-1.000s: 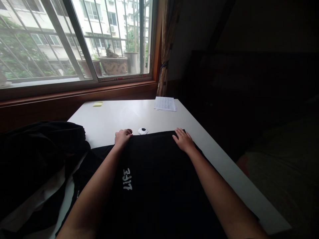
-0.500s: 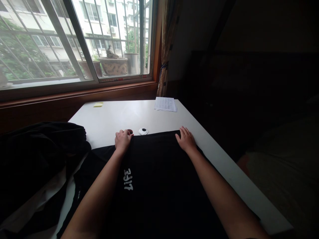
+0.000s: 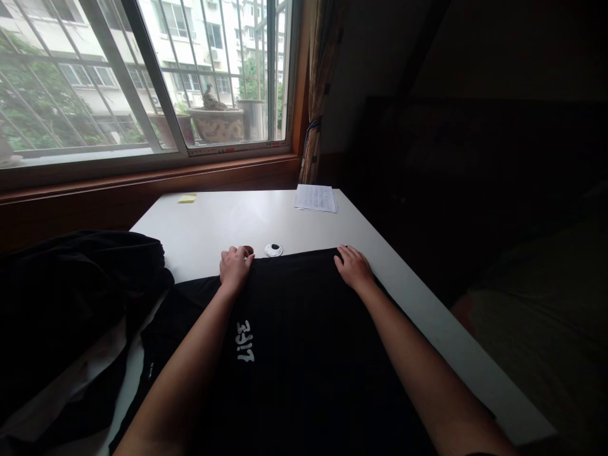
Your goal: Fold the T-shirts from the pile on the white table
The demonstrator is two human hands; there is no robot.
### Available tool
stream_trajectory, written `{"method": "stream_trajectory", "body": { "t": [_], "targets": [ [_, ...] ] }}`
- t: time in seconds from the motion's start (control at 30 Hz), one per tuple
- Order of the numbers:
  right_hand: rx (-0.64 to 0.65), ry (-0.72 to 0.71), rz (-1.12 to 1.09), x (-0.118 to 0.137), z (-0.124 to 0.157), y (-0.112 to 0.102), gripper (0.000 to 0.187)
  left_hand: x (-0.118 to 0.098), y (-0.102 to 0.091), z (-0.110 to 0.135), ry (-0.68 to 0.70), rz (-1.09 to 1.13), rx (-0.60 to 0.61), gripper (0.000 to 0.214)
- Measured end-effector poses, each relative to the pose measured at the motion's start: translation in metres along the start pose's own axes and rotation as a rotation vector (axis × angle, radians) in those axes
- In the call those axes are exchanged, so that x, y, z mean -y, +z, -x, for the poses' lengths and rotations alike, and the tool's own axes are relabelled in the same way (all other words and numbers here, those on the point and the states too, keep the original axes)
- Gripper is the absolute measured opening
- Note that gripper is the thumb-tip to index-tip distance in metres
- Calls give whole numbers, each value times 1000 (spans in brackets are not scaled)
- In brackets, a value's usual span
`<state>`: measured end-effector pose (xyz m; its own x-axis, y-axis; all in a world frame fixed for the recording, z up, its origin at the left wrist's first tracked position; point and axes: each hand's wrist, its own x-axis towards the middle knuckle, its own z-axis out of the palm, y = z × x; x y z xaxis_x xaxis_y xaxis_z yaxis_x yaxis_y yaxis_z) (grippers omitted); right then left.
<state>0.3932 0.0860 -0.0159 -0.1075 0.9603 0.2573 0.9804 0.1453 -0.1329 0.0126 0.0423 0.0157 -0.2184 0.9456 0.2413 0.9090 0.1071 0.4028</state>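
A black T-shirt (image 3: 304,342) with white lettering lies spread over the white table (image 3: 223,218). At its far edge, on the left, my left hand (image 3: 235,266) is closed with bent fingers, gripping the cloth. My right hand (image 3: 352,265) is at the far right corner of the shirt. Its fingers curl over the edge and its thumb rests on top, closed on the fabric. The fingertips of both hands are partly hidden. A sleeve part of the shirt extends left under my left forearm.
A dark heap of clothing (image 3: 80,285) lies at the left. Just past the shirt is a round white cable-hole cover (image 3: 273,249), with a brown round thing (image 3: 248,250) by my left hand. Papers (image 3: 316,197) and a yellow note (image 3: 187,198) lie farther back, below the window (image 3: 142,82).
The fingers of my right hand have drawn in from stretched out to bent at the shirt's edge. My left hand and the shirt have hardly moved.
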Motion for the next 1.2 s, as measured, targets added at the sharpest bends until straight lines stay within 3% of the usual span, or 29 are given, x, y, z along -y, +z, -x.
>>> {"method": "stream_trajectory", "body": {
  "t": [0.17,0.33,0.53,0.7,1.0,1.2],
  "targets": [
    [9,22,3,1,1,2,55,7,-3,-8,8,157,-25,27],
    [28,5,25,-1,-2,2,56,24,-28,-12,49,208,-11,28],
    [157,-83,36,-14,-14,-6,58,40,-51,-7,163,138,189,28],
    [208,-90,44,-22,-15,-8,62,36,-43,-1,110,126,228,18],
    [222,1,41,-27,-10,-6,71,34,-21,10,-24,48,45,19],
    [216,6,51,-29,-10,-2,70,34,-14,11,-40,-31,8,19]
  ]
}}
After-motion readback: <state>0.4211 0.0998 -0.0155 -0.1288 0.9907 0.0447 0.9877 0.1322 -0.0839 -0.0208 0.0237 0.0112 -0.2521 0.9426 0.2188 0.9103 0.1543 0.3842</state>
